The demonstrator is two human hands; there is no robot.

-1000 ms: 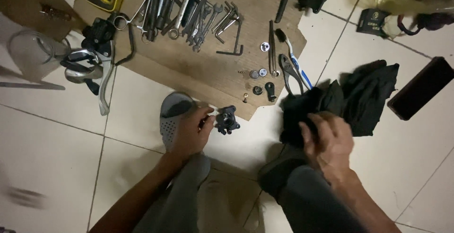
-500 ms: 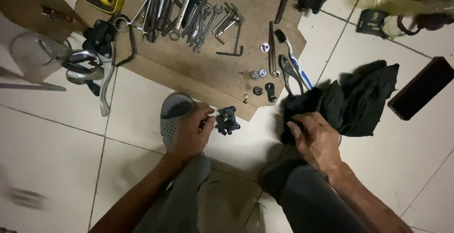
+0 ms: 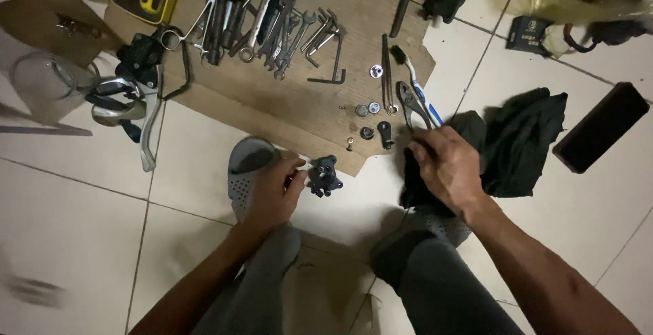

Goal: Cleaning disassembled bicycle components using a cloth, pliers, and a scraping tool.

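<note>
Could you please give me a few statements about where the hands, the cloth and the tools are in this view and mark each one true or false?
1. The left hand holds a small black metal part. True.
2. The right hand holds the pliers. False: it rests on the dark cloth; the pliers lie on the board.
3. The wrenches lie on the brown board. True.
4. The dark cloth is spread over the wrenches. False: it lies on the tiled floor, right of the board.

Wrenches point(image 3: 272, 15) on board point(image 3: 286, 97) (pliers point(image 3: 411, 104) rightward)
</note>
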